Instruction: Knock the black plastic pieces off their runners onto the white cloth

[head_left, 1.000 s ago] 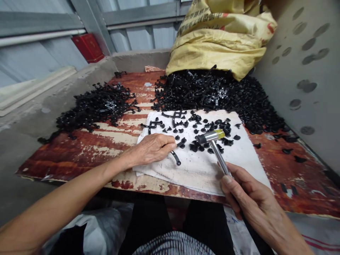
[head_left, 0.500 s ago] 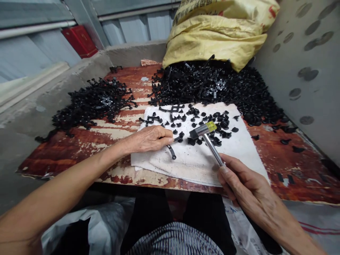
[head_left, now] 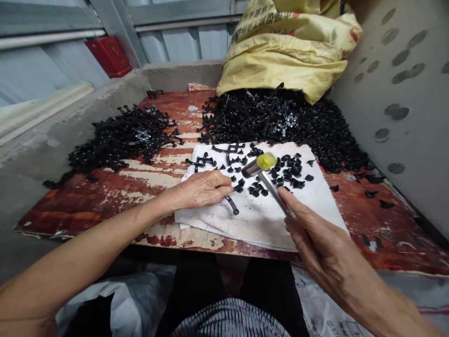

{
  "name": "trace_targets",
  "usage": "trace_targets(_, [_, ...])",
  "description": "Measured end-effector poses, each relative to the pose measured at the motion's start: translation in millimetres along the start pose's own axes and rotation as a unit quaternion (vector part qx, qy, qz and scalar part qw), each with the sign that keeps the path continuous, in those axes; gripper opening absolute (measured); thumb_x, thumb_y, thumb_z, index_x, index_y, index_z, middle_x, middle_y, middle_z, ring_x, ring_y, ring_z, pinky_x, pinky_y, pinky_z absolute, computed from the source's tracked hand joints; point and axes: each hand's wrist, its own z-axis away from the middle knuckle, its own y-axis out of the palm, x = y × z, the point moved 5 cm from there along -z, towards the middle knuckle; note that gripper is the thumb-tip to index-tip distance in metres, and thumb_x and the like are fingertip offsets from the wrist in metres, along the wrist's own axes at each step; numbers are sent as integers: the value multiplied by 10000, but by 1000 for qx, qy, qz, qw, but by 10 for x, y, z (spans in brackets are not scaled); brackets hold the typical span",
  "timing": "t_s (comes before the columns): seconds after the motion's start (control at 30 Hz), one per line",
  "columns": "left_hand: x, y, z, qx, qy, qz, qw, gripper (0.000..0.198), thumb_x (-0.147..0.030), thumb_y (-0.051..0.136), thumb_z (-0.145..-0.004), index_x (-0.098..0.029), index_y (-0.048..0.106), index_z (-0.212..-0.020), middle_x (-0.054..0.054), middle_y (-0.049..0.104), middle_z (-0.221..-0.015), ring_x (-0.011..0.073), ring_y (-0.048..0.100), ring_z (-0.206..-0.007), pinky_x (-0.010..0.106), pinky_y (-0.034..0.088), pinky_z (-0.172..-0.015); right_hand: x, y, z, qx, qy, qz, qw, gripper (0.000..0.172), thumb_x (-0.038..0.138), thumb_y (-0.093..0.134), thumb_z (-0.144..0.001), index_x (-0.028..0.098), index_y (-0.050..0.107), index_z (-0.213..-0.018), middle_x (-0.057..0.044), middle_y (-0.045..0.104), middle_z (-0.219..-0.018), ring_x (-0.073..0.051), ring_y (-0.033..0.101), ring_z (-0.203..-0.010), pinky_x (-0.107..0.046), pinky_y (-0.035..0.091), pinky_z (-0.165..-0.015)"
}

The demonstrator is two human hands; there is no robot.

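Observation:
My left hand (head_left: 201, 188) rests on a white cloth (head_left: 259, 220) and pinches a black plastic sprue piece (head_left: 234, 196) flat against it. My right hand (head_left: 312, 234) grips the metal handle of a small hammer (head_left: 261, 171) with a yellow-tipped head. The hammer head hangs just above the cloth, to the right of my left fingertips. Several small black plastic caps (head_left: 287, 168) lie loose on the cloth around it.
A pile of black sprue frames (head_left: 126, 138) lies at the left on the worn red board (head_left: 105, 196). A bigger heap of black parts (head_left: 280, 117) spills from a yellow sack (head_left: 287, 51) at the back. A grey wall (head_left: 403, 93) stands at the right.
The hammer head has moved left and up, closer to my left hand's fingertips. My left hand has kept its hold on the sprue piece.

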Motion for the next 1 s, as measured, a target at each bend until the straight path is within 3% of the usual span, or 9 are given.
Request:
trace_targets(0.1, [-27, 18, 24, -7, -3, 13, 1000, 290, -289, 397, -868, -182, 365, -600, -39, 386, -566, 87, 346, -528, 239, 228, -511, 11, -11, -27, 30, 2, 19, 999, 620, 92, 448, -913, 267, 358, -1501, -115, 699, -1161, -279, 684, -1044, -404, 607, -798])
trace_targets(0.27, [-28, 27, 49, -15, -13, 26, 999, 306, -289, 396, -875, -184, 343, -593, -42, 377, -556, 90, 346, -533, 245, 224, -519, 117, -158, -59, -57, -17, -5, 998, 695, 58, 440, -909, 314, 266, -1531, -83, 674, -1031, -190, 692, -803, -294, 600, -662])
trace_targets(0.37, [-40, 29, 48, -9, -14, 20, 1000, 308, -270, 397, -879, -184, 341, -588, -43, 380, -553, 93, 358, -534, 250, 228, -528, 95, -74, -65, -6, -23, 31, 999, 658, 71, 405, -907, 277, 302, -1523, -44, 627, -787, -148, 584, -499, -243, 519, -429])
trace_targets(0.43, [-50, 32, 40, -3, -15, 13, 1000, 308, -254, 401, -878, -183, 353, -582, -40, 397, -560, 95, 369, -537, 252, 232, -533, 67, -13, -68, 37, -19, 40, 998, 626, 79, 392, -909, 275, 353, -1502, -25, 600, -727, -137, 530, -436, -237, 480, -382])
trace_targets(0.57, [-36, 31, 30, -5, -32, 1, 999, 308, -241, 413, -881, -181, 374, -581, -34, 429, -568, 102, 387, -551, 253, 236, -542, 67, -70, -70, -32, -10, 10, 999, 690, 70, 408, -916, 333, 251, -1535, -31, 612, -786, -156, 588, -530, -247, 514, -435])
trace_targets(0.7, [-44, 39, 40, -15, -9, -6, 1000, 315, -227, 418, -882, -183, 356, -576, -36, 413, -562, 100, 380, -546, 258, 225, -544, 47, 30, -30, 24, -6, 42, 999, 639, 100, 402, -923, 315, 308, -1517, -52, 665, -824, -179, 636, -547, -266, 528, -422])
trace_targets(0.83, [-27, 49, 38, -24, -13, -17, 999, 324, -240, 417, -891, -184, 356, -577, -38, 405, -548, 101, 375, -533, 259, 228, -543, 27, 21, -5, -22, 5, 11, 1000, 681, 69, 410, -911, 325, 268, -1526, -76, 695, -943, -211, 706, -752, -301, 589, -580])
trace_targets(0.93, [-31, 42, 31, -21, 4, 18, 1000, 327, -241, 447, -873, -183, 383, -558, -42, 398, -530, 90, 374, -508, 247, 242, -524, 18, 60, -12, 14, 2, 15, 1000, 571, 101, 414, -915, 280, 405, -1458, -86, 701, -941, -231, 716, -830, -323, 594, -630])
trace_targets(1.0, [2, 35, 41, -3, -23, 92, 995, 320, -248, 465, -859, -179, 429, -549, -36, 450, -526, 79, 391, -475, 233, 257, -490, -36, 53, -7, 4, 35, -19, 999, 473, 156, 428, -937, 240, 467, -1401, -77, 679, -885, -221, 706, -833, -315, 581, -653])
